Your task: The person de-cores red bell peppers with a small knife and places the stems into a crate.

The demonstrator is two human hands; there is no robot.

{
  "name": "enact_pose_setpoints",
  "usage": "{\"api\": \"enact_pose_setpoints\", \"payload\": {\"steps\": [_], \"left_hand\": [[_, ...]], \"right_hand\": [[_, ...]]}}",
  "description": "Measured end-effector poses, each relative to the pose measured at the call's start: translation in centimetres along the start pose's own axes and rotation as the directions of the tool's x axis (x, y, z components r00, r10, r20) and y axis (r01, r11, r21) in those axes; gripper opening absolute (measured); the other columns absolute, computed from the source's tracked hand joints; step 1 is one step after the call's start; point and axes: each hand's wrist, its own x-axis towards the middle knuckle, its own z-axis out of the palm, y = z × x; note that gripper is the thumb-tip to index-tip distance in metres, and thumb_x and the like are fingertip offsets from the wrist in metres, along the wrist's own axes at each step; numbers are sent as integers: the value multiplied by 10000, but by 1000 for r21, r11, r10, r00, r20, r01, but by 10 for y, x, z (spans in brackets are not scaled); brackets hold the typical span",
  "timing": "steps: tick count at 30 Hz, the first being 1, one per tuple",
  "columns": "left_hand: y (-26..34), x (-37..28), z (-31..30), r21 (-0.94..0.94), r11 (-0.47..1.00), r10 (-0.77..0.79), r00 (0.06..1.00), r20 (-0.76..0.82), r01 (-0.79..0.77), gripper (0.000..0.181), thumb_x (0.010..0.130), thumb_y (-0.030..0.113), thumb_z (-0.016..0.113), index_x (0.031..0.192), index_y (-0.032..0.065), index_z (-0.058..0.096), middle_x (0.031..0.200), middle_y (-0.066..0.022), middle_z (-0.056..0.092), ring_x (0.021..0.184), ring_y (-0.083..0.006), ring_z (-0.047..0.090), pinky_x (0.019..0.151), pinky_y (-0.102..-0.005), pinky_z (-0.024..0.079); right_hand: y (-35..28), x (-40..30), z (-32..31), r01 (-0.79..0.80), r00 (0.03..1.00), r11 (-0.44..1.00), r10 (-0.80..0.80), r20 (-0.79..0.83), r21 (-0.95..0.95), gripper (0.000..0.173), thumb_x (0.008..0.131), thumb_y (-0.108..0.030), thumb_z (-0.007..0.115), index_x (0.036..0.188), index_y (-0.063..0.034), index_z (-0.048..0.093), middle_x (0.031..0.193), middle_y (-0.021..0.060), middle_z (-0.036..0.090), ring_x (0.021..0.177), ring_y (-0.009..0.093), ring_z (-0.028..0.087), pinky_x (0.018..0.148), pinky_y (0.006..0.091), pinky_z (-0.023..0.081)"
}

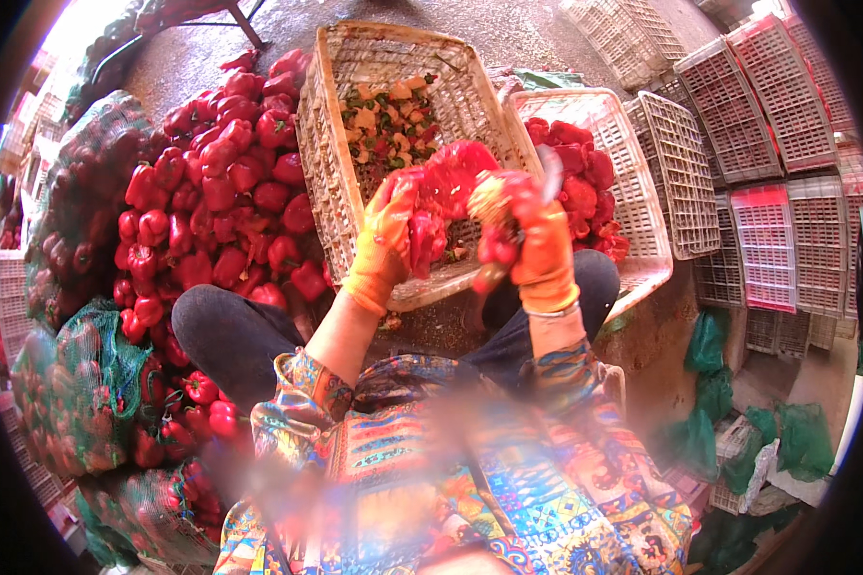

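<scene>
Both my hands wear orange gloves and are raised over a dirty plastic crate [331,165] holding pepper cores and scraps [392,118]. My left hand [388,230] grips an opened red bell pepper [457,180]. My right hand [543,244] is closed around a knife, whose blurred blade [550,172] points up, and a blurred pepper core with pale seeds [492,198] is at its fingers. To the right, a white plastic crate [644,208] holds cut red pepper pieces [582,183]. Whole red bell peppers [219,187] lie heaped on the left.
Green mesh sacks of peppers [79,388] stand along the left side. Stacked plastic crates [726,108] fill the right side, with green mesh bags [708,374] below them. A metal leg [247,25] stands beyond the pepper heap. My bent knees flank the near end of the dirty crate.
</scene>
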Motion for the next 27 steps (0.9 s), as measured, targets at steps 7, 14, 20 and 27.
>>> {"api": "enact_pose_setpoints", "payload": {"steps": [7, 14, 20, 27], "left_hand": [[24, 3, 14, -136, 945, 292, 955, -50, -296, 323, 1061, 350, 518, 1253, 102, 592, 875, -72, 663, 600, -156, 603, 490, -291, 523], [28, 46, 51, 542, 279, 731, 541, 416, -793, 434, 934, 132, 674, 1338, 5, 579, 1258, -191, 639, 1167, -298, 609, 991, -408, 508], [109, 34, -61, 394, 491, 850, 526, -21, -777, 435, 944, 23, 656, 1372, 9, 578, 1202, -70, 668, 1021, -137, 628, 909, -262, 520], [29, 111, -333, 919, 351, 658, 650, -380, 181, 634, 820, 239, 726, 1417, 102, 565, 1374, -199, 610, 1277, -361, 585, 1074, -424, 467]], "right_hand": [[7, 19, -36, -88, 981, 932, 19, -195, -353, 285, 1009, -335, 612, 1165, -109, 687, 817, 34, 679, 472, 111, 546, 404, 271, 404], [57, 21, -41, -252, 966, 930, 258, -13, -269, 470, 980, -342, 661, 1350, -64, 579, 1188, 106, 680, 684, 171, 674, 493, 261, 507], [58, -31, -38, -432, 901, 889, 423, 94, 152, 473, 1024, -329, 589, 1393, -40, 529, 1162, 189, 699, 665, 153, 659, 492, 277, 542], [73, -95, 9, -652, 750, 727, 660, 38, 215, 360, 1014, -214, 584, 1335, -53, 576, 1124, 220, 703, 673, 178, 642, 558, 307, 521]]}}
